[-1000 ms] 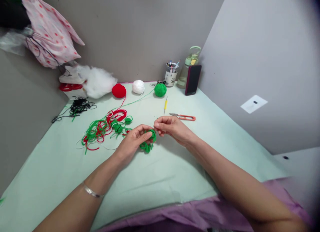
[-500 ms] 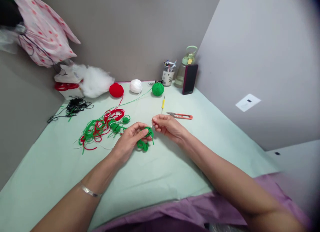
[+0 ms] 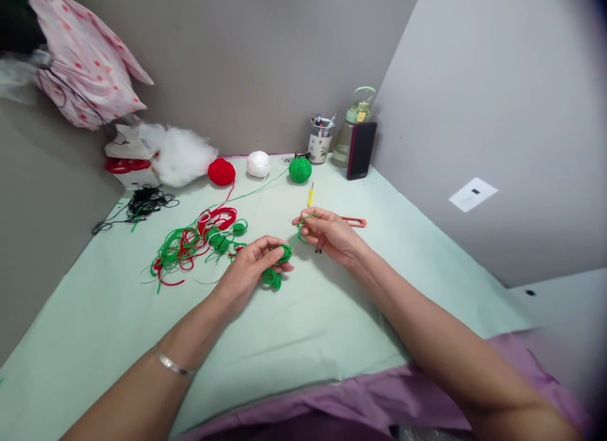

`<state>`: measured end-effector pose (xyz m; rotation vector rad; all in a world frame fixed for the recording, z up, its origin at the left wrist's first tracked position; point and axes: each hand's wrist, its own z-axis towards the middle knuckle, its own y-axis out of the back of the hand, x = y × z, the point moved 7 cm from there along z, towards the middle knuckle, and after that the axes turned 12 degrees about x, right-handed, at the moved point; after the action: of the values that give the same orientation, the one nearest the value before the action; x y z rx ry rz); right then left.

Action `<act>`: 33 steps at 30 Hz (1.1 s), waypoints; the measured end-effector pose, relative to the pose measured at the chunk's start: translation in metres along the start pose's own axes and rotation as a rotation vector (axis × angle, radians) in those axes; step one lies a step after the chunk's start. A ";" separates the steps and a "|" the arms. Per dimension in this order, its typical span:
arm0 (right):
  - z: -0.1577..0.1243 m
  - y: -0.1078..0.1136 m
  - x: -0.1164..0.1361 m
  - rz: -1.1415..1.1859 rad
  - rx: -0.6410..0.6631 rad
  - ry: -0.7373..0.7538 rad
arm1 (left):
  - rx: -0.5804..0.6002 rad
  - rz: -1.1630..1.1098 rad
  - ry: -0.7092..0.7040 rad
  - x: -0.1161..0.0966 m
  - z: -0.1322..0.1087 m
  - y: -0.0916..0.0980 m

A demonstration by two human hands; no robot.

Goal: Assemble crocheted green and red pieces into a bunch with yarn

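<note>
My left hand (image 3: 249, 264) is closed, pinching a small green crocheted piece (image 3: 285, 254) between thumb and fingers. Below its fingertips another curled green crocheted piece (image 3: 272, 278) hangs or rests; I cannot tell if the two are joined. A green yarn strand (image 3: 296, 240) stretches from the held piece to my right hand (image 3: 332, 232), whose fingers are closed on it, with a loop around them. Any needle in the right hand is hidden. Just beyond that hand lies a yellow-handled hook (image 3: 310, 197), and orange thread snips (image 3: 355, 222) are partly covered by it.
Tangled red and green yarn (image 3: 184, 245) lies left of my hands, with black yarn (image 3: 147, 202) farther off. Red (image 3: 221, 172), white (image 3: 258, 164) and green balls (image 3: 300, 170) stand along the back, near stuffing (image 3: 184, 155), a pen cup (image 3: 320, 142), a bottle (image 3: 342, 147) and a phone (image 3: 362, 151).
My right hand has moved right and slightly away from me, drawing the green strand out from the piece. It now covers much of the snips. The left hand stays nearly in place.
</note>
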<state>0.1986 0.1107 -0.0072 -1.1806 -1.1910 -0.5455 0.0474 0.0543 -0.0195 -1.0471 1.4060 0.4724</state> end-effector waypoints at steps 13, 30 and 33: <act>0.000 -0.011 -0.011 0.144 0.098 -0.121 | 0.193 0.045 -0.010 -0.005 -0.005 -0.012; 0.002 0.021 0.024 -0.775 -0.134 0.132 | -0.021 0.049 -0.079 -0.027 -0.010 0.018; -0.001 0.014 0.027 -1.320 -0.137 0.059 | -0.025 0.076 -0.086 -0.025 -0.009 0.019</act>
<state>0.2201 0.1212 0.0115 -0.3172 -1.8108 -1.6297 0.0229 0.0643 0.0000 -0.9843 1.3699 0.5853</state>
